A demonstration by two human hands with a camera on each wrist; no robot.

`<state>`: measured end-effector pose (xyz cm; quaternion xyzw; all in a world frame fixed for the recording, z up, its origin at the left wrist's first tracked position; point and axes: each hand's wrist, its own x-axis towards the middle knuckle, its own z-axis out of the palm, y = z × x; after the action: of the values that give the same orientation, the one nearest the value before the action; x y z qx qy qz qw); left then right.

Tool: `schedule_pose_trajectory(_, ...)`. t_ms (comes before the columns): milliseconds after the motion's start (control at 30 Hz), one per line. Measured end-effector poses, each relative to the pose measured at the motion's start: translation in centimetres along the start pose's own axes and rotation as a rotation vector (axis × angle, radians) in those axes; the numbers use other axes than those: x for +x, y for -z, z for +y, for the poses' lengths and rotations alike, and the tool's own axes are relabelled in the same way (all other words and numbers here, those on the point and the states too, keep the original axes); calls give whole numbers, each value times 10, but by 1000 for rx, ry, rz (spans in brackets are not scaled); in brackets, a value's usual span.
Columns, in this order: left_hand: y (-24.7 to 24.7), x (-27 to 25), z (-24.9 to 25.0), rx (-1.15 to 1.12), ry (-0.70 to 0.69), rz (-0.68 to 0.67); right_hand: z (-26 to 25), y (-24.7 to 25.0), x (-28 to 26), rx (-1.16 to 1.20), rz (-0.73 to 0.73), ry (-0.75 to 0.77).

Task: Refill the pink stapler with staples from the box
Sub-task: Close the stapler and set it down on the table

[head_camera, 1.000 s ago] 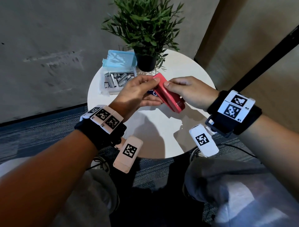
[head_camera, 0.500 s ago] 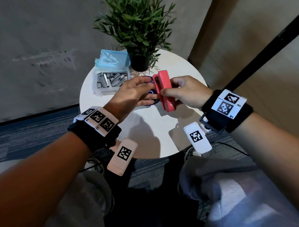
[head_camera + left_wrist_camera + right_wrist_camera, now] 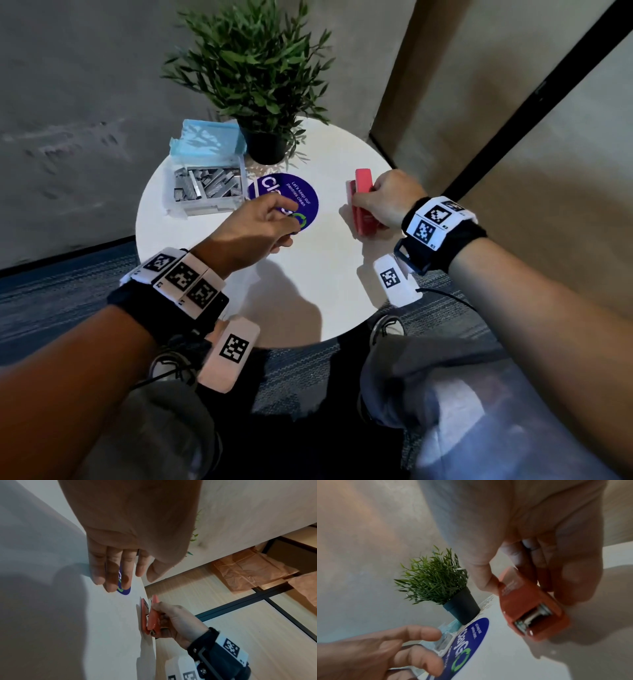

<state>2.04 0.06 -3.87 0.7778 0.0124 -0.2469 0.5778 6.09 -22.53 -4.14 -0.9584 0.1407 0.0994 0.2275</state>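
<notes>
Staples (image 3: 209, 186) are seen heaped in a clear box (image 3: 205, 205) at the far left edge of a round white table (image 3: 308, 291), the box's blue lid (image 3: 209, 140) raised behind it. The pink stapler (image 3: 361, 205) is gripped by the right hand (image 3: 387, 202) at the table's right edge, thumb and curled fingers wrapped around its body; in the left wrist view its base is seen lying on the tabletop with the top arm lifted a little off it. Metal parts are shown inside the stapler's end in the right wrist view. The left hand (image 3: 257, 226) is held just above the table near its centre, fingers loosely extended and grasping nothing, its fingertips over a round purple sticker (image 3: 294, 195) fixed to the tabletop. A potted plant (image 3: 253, 75) in a black pot is set at the far edge, just beside the box. The 2 hands are held apart.
</notes>
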Motion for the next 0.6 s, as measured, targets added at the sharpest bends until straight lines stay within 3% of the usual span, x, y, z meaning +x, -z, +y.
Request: schedule_pose_trajectory(600, 3, 2, -1, 36, 19, -15, 6, 5, 6, -12, -86, 26)
